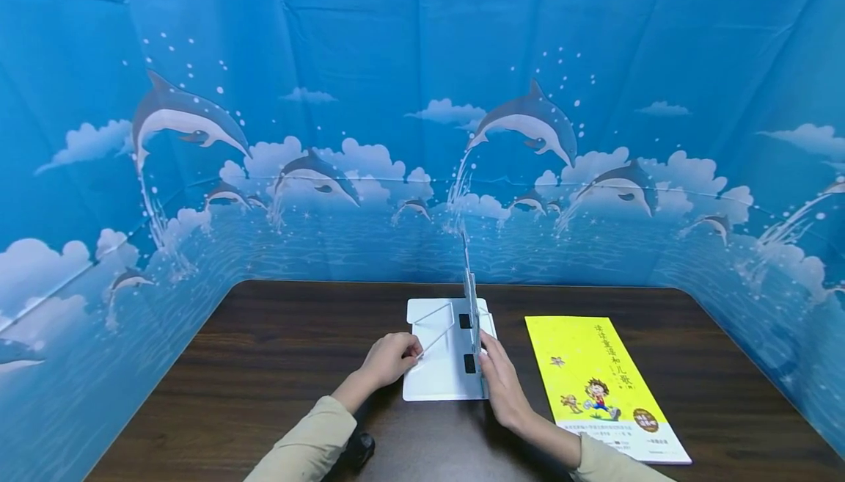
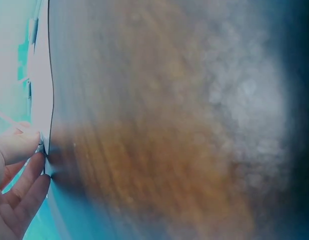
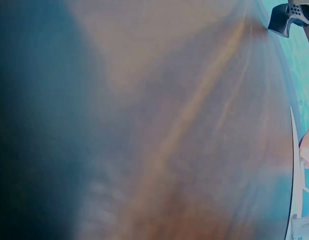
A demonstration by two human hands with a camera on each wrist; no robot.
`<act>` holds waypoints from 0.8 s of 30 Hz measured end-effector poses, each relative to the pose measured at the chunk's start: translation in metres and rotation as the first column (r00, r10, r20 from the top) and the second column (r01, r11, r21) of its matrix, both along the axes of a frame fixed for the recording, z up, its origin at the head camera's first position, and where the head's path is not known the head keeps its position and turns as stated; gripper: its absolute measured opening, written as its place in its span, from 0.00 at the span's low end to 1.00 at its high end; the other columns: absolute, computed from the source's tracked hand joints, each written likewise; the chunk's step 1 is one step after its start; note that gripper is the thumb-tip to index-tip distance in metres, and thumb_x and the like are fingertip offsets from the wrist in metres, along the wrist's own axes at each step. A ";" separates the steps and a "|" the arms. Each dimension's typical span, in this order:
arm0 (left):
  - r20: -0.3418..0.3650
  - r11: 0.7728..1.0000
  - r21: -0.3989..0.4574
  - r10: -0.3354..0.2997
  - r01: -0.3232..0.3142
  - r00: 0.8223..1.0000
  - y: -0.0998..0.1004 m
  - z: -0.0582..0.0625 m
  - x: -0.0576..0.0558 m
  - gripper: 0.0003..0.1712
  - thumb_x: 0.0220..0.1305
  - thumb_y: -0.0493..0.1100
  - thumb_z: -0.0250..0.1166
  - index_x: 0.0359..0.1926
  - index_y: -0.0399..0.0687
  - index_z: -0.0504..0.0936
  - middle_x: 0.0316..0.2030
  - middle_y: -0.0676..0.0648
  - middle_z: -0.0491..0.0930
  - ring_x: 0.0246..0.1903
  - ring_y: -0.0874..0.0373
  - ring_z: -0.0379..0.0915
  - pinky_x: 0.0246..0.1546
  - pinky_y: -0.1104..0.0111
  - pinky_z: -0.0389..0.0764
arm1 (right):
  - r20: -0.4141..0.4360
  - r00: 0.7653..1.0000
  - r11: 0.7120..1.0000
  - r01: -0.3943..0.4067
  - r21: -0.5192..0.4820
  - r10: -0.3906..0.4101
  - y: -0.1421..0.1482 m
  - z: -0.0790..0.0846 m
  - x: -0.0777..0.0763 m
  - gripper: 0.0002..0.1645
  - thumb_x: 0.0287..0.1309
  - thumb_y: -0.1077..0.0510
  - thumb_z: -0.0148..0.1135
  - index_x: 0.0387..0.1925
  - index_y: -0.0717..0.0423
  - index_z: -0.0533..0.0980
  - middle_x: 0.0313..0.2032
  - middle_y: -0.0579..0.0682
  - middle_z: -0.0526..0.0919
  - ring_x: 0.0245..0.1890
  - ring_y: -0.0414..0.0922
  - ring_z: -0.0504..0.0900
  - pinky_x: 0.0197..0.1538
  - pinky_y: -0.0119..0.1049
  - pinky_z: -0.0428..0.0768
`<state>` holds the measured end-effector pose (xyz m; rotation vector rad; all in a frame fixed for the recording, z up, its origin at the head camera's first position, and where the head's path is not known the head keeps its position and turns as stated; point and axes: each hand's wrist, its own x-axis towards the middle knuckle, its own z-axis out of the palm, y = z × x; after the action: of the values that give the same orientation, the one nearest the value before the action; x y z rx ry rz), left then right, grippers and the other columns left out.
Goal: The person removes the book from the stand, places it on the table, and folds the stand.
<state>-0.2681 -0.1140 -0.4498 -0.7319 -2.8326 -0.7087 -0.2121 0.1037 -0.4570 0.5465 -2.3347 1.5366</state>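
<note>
The table (image 1: 277,364) bears a stand (image 1: 436,383), left fingers (image 1: 408,346) pinching its wire (image 1: 437,340), right fingers (image 1: 496,357) straight alongside

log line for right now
left hand: pinches wire; right hand: touches upright panel; white base: flat on table; yellow book: right of base

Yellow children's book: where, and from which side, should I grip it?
Probably grip the yellow children's book by its right long edge, coming from the right: it lies flat, so that uncovered edge likely needs lifting first; the right sleeve overlaps its near left part.
</note>
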 end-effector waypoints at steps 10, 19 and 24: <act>0.013 1.000 -0.008 0.012 -0.012 1.000 0.000 0.001 0.001 0.04 0.51 0.33 0.65 0.27 0.47 0.81 0.22 0.55 0.75 0.22 0.64 0.67 0.25 0.71 0.69 | 0.023 1.000 0.998 0.005 -0.065 -0.003 0.002 -0.003 0.003 0.28 0.68 0.53 0.33 0.65 0.61 0.57 0.63 0.62 0.60 0.59 0.61 0.62 0.55 0.63 0.63; -0.010 1.000 -0.027 0.003 -0.004 1.000 0.001 0.001 0.000 0.05 0.51 0.33 0.65 0.27 0.47 0.81 0.22 0.55 0.76 0.22 0.65 0.67 0.25 0.71 0.70 | 0.061 0.998 0.995 0.022 -0.102 -0.015 0.001 -0.002 0.005 0.28 0.68 0.52 0.34 0.65 0.60 0.57 0.64 0.61 0.59 0.61 0.61 0.61 0.56 0.62 0.63; -0.014 0.999 -0.039 -0.002 0.001 1.000 0.002 0.001 -0.001 0.04 0.51 0.33 0.65 0.28 0.47 0.82 0.23 0.54 0.77 0.23 0.64 0.69 0.26 0.70 0.71 | 0.062 0.998 0.995 0.019 -0.098 -0.013 0.002 -0.002 0.005 0.28 0.68 0.52 0.34 0.65 0.61 0.57 0.63 0.62 0.59 0.61 0.61 0.61 0.56 0.62 0.62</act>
<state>-0.2688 -0.1116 -0.4493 -0.7422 -2.8409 -0.6480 -0.2069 0.1053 -0.4593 0.4618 -2.2866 1.6731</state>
